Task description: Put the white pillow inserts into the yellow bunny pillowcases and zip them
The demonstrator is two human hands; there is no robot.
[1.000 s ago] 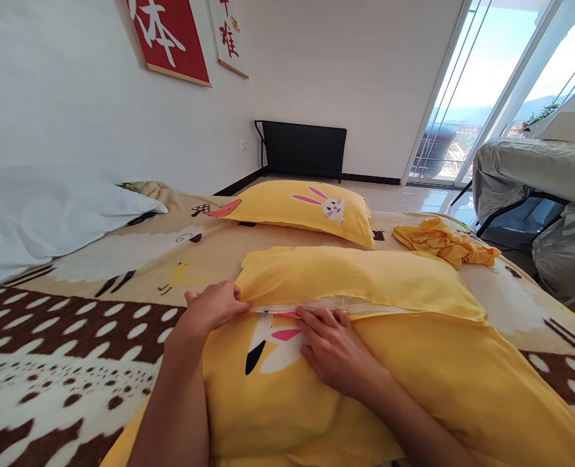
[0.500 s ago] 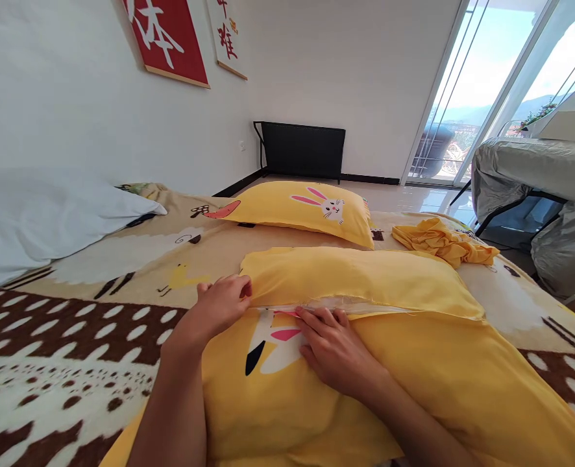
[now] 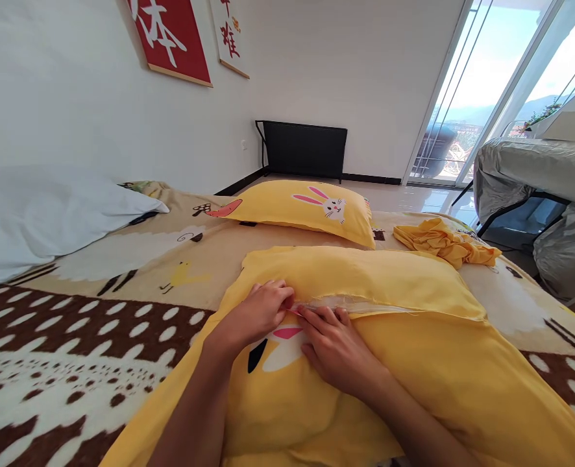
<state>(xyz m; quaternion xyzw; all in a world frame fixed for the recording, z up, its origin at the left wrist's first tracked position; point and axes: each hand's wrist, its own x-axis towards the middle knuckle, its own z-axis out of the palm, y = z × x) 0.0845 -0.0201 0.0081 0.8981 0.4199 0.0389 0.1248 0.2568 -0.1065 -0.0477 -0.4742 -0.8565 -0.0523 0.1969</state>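
Observation:
A stuffed yellow pillowcase (image 3: 414,363) with a rabbit print lies across the bed in front of me. Along its upper part runs a zipper (image 3: 365,305), parted to the right of my fingers, with whitish lining showing in the gap. My left hand (image 3: 263,308) pinches at the zipper line, its thumb and fingertips pressed together; the pull itself is hidden. Right beside it, almost touching, my right hand (image 3: 333,344) has its curled fingers on the lower edge of the opening and holds the fabric there.
Beyond lies another yellow pillow (image 3: 292,207) with a rabbit print. A crumpled yellow cloth (image 3: 443,243) is at the right, a white pillow (image 3: 48,214) at the left. The patterned blanket (image 3: 87,337) covers the bed. A covered chair (image 3: 526,175) stands past the bed's right edge.
My left hand has slid right along the zipper, from the opening's left end up to my right hand. Behind it the gap has closed. My right hand has stayed in place.

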